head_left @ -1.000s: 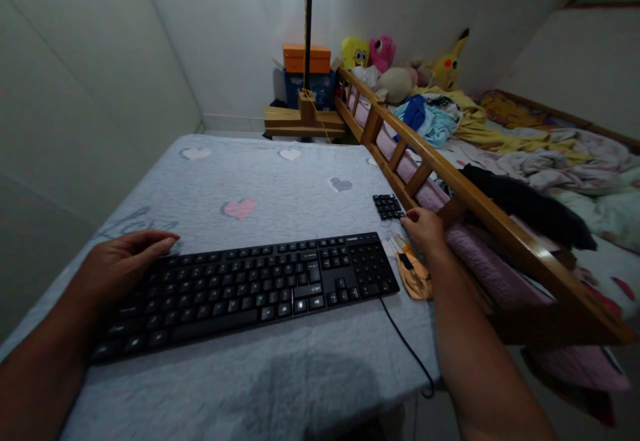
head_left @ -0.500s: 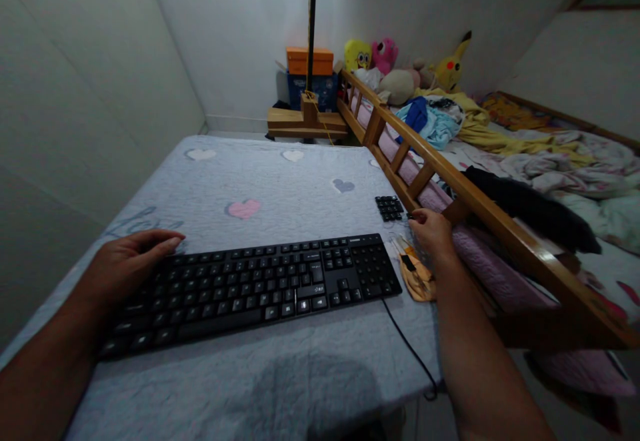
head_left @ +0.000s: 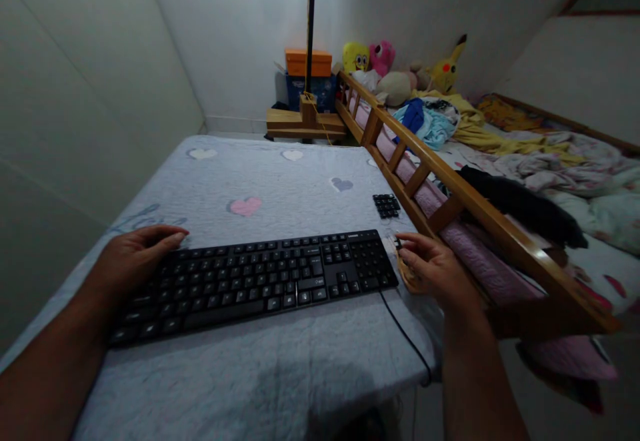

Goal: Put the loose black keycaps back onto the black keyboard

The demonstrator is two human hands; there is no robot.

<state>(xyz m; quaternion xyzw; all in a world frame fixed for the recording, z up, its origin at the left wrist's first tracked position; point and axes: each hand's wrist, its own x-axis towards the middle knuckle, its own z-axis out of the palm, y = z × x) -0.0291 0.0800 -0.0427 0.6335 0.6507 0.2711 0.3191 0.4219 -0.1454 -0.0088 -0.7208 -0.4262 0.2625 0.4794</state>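
Note:
A black keyboard [head_left: 260,284] lies across the quilted cloth, its cable running off the front right. Its number pad at the right end shows round studs in place of flat keycaps. Over the keyboard's left end, my left hand [head_left: 137,254] has thumb and forefinger closed together; whatever is between them is too small to make out. Just right of the number pad, my right hand [head_left: 433,264] pinches a small dark keycap [head_left: 399,243]. Below that hand lies a yellow-orange flat item [head_left: 411,282], partly covered. Several loose black keycaps [head_left: 386,205] form a block beyond it.
A wooden bed rail [head_left: 425,154] runs along the table's right side. Behind it are rumpled bedding [head_left: 520,151] and plush toys [head_left: 356,58]. An orange box [head_left: 309,63] and a dark upright pole [head_left: 311,21] stand at the far end.
My right hand has moved left and nearer, from beside the loose keycaps to the number pad's right edge, with a keycap in its fingertips. My left hand stays nearly in place.

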